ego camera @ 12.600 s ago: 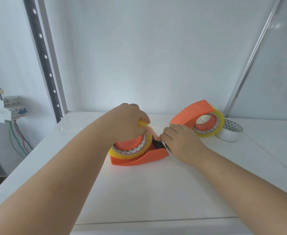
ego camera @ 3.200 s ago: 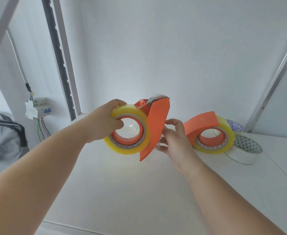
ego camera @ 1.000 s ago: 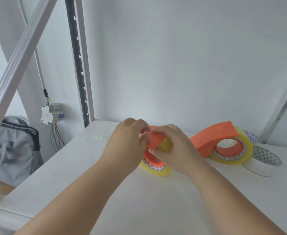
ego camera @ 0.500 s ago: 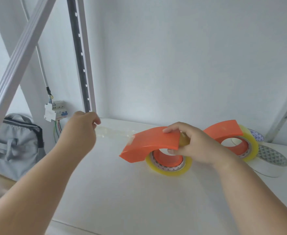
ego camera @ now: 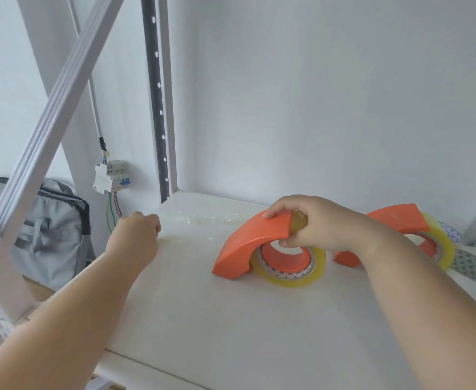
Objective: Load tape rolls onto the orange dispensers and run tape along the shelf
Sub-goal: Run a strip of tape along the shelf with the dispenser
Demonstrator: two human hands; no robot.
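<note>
My right hand grips the top of an orange dispenser that stands on the white shelf, loaded with a yellowish clear tape roll. My left hand is down at the shelf's left edge with its fingers curled, pinching the tape end. A faint glossy strip of clear tape lies on the shelf between the hand and the dispenser. A second loaded orange dispenser stands behind my right wrist.
Two patterned tape rolls lie at the far right. A perforated shelf post rises at the back left, and a diagonal brace crosses on the left. Beyond the shelf edge are a grey bag and a wired breaker box.
My left hand has dropped from the air to the shelf's left edge with the tape end. My right hand has set the dispenser lower, nose down on the shelf.
</note>
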